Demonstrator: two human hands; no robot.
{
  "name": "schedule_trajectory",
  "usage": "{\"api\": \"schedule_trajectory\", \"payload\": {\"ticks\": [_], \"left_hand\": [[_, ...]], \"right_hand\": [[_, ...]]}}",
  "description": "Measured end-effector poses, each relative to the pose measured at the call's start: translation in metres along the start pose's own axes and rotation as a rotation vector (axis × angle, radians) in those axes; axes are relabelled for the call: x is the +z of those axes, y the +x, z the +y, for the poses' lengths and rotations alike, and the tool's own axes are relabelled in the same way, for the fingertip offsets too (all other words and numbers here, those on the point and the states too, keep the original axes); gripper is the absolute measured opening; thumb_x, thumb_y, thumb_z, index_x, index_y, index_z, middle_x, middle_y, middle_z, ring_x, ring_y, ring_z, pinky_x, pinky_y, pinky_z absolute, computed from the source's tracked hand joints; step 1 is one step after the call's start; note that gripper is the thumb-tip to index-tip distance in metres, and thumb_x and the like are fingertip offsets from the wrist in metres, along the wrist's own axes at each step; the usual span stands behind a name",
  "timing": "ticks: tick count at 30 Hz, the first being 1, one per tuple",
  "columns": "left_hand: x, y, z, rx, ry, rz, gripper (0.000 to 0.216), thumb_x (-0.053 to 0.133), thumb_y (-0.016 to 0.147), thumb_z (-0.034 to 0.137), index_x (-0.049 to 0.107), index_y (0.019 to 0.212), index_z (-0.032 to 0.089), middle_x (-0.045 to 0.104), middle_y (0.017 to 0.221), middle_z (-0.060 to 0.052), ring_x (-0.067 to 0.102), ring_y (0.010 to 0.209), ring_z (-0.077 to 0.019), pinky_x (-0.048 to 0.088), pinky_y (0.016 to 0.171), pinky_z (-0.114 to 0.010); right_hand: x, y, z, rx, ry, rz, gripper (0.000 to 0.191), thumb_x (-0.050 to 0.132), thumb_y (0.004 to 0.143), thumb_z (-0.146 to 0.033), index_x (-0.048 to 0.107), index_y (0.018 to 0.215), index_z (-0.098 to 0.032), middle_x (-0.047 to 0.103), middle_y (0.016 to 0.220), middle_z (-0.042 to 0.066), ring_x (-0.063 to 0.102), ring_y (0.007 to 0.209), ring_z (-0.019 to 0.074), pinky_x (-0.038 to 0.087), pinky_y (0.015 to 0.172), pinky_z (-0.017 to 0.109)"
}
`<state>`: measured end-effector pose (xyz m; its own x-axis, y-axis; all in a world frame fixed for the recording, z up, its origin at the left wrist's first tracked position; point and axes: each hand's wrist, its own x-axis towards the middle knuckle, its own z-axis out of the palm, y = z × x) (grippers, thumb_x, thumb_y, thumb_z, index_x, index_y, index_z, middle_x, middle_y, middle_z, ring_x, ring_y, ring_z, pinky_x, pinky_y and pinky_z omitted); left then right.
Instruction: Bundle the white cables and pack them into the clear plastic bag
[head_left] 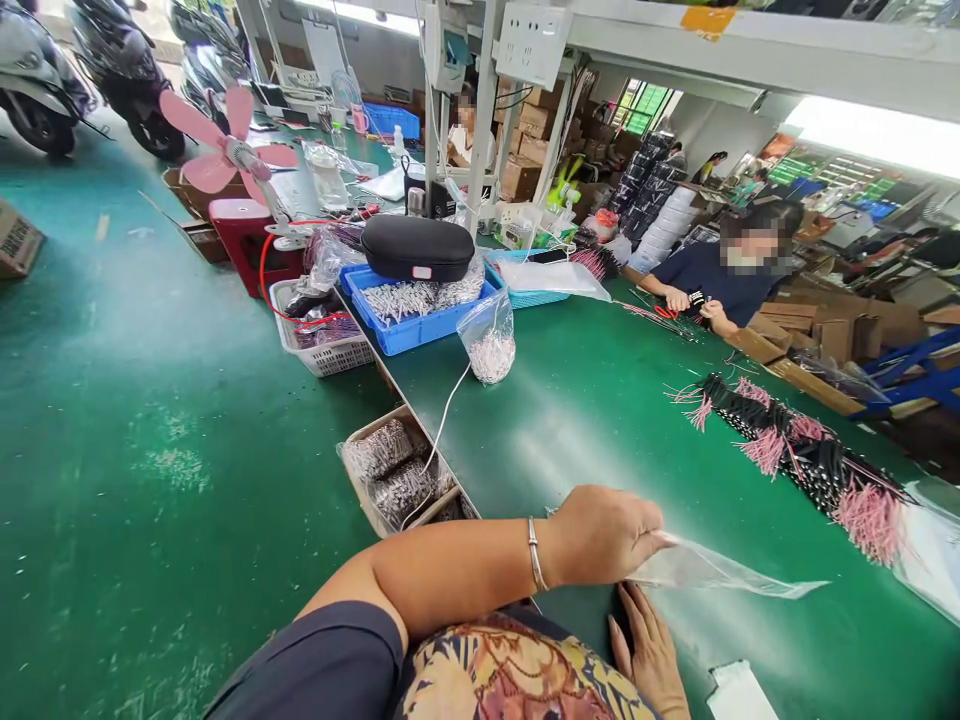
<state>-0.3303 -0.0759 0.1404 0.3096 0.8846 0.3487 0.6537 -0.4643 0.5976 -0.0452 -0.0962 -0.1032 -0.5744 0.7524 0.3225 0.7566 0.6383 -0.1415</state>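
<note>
My left hand (pixel 600 535), with a bangle at the wrist, is closed on the edge of a clear plastic bag (pixel 735 570). The bag stretches out to the right, flat and thin, above the green tabletop (pixel 585 420). Just below it, my right hand (pixel 649 650) lies on the table with its fingers stretched out, holding nothing that I can see. A white piece (pixel 741 692) with an uneven edge lies to its right. Farther along the table is a long heap of black cables with pink wire ends (pixel 802 450).
A small bag of white parts (pixel 491 355) stands near a blue tray (pixel 420 325) topped by a black case (pixel 417 248). A box of wrapped bundles (pixel 397 470) sits beside the table's left edge. Across the table, a person (pixel 720 270) handles cables. A pink fan (pixel 232 150) stands left.
</note>
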Motion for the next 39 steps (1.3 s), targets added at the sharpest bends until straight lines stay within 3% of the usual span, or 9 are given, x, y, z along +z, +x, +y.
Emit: {"api": "schedule_trajectory", "payload": {"ticks": [4, 10, 23, 25, 28, 30, 32, 36, 39], "left_hand": [[-0.018, 0.012, 0.008, 0.065, 0.043, 0.024, 0.03, 0.04, 0.092, 0.04, 0.059, 0.081, 0.02, 0.068, 0.081, -0.002, 0.061, 0.074, -0.0151, 0.037, 0.058, -0.025], [-0.028, 0.033, 0.009, 0.101, 0.119, 0.045, 0.028, 0.043, 0.09, 0.037, 0.056, 0.074, 0.018, 0.067, 0.076, -0.001, 0.059, 0.068, -0.0139, 0.03, 0.052, -0.027], [-0.052, 0.064, -0.003, 0.007, 0.168, 0.14, 0.032, 0.042, 0.092, 0.036, 0.057, 0.07, 0.018, 0.06, 0.065, 0.001, 0.051, 0.06, -0.0115, 0.031, 0.054, -0.025], [-0.053, 0.074, -0.005, -0.008, 0.212, 0.155, 0.03, 0.043, 0.092, 0.034, 0.056, 0.069, 0.018, 0.059, 0.064, 0.001, 0.05, 0.059, -0.0111, 0.032, 0.055, -0.025], [-0.049, 0.089, -0.005, 0.028, 0.319, 0.147, 0.032, 0.041, 0.093, 0.035, 0.056, 0.069, 0.018, 0.059, 0.065, 0.001, 0.05, 0.06, -0.0115, 0.032, 0.055, -0.026], [-0.044, 0.099, -0.004, 0.066, 0.393, 0.136, 0.034, 0.038, 0.094, 0.035, 0.056, 0.071, 0.018, 0.06, 0.066, 0.0, 0.051, 0.061, -0.0119, 0.031, 0.055, -0.026], [-0.037, 0.108, -0.003, 0.093, 0.458, 0.123, 0.034, 0.036, 0.094, 0.034, 0.057, 0.072, 0.018, 0.06, 0.066, 0.0, 0.051, 0.059, -0.0122, 0.029, 0.053, -0.027], [-0.027, 0.119, -0.009, 0.188, 0.525, 0.099, 0.031, 0.038, 0.094, 0.03, 0.058, 0.074, 0.018, 0.058, 0.063, -0.001, 0.052, 0.059, -0.0132, 0.029, 0.052, -0.029], [-0.028, 0.119, -0.021, 0.267, 0.511, 0.086, 0.028, 0.038, 0.094, 0.027, 0.059, 0.077, 0.017, 0.06, 0.066, -0.001, 0.055, 0.063, -0.0139, 0.034, 0.056, -0.028]], "right_hand": [[-0.003, 0.0, -0.002, -0.003, -0.022, 0.004, 0.036, 0.049, 0.085, -0.04, 0.059, 0.115, -0.024, 0.064, 0.115, 0.017, 0.06, 0.107, 0.038, 0.052, 0.09, 0.052], [-0.007, 0.003, -0.004, -0.004, 0.019, 0.01, 0.035, 0.047, 0.086, -0.037, 0.059, 0.116, -0.022, 0.059, 0.125, 0.018, 0.057, 0.113, 0.036, 0.052, 0.091, 0.051], [-0.007, 0.009, -0.011, 0.01, 0.046, 0.068, 0.039, 0.046, 0.089, -0.041, 0.053, 0.12, -0.018, 0.056, 0.127, 0.015, 0.056, 0.114, 0.0315, 0.05, 0.088, 0.05], [-0.019, 0.028, -0.012, 0.065, 0.096, 0.148, 0.04, 0.045, 0.091, -0.039, 0.049, 0.124, -0.017, 0.053, 0.128, 0.018, 0.056, 0.113, 0.0317, 0.051, 0.085, 0.05], [-0.061, 0.079, -0.006, 0.197, 0.174, 0.415, 0.062, 0.056, 0.085, -0.036, 0.033, 0.138, -0.014, 0.039, 0.137, 0.025, 0.048, 0.119, 0.038, 0.05, 0.081, 0.054], [-0.101, 0.124, 0.0, 0.204, 0.237, 0.5, 0.079, 0.067, 0.079, -0.028, 0.023, 0.144, -0.021, 0.033, 0.143, 0.023, 0.054, 0.111, 0.0333, 0.054, 0.069, 0.042], [-0.139, 0.17, 0.005, 0.109, 0.249, 0.531, 0.089, 0.069, 0.077, -0.026, 0.012, 0.146, -0.029, 0.024, 0.148, 0.021, 0.063, 0.085, 0.0212, 0.053, 0.062, 0.035], [-0.183, 0.241, 0.001, 0.008, 0.213, 0.322, 0.075, 0.063, 0.082, -0.038, 0.024, 0.144, -0.025, 0.041, 0.141, 0.017, 0.061, 0.063, 0.0112, 0.051, 0.056, 0.026], [-0.189, 0.271, -0.008, -0.053, 0.183, 0.139, 0.036, 0.047, 0.09, -0.042, 0.057, 0.118, -0.021, 0.067, 0.102, 0.008, 0.061, 0.061, 0.0132, 0.048, 0.055, 0.025]]}}
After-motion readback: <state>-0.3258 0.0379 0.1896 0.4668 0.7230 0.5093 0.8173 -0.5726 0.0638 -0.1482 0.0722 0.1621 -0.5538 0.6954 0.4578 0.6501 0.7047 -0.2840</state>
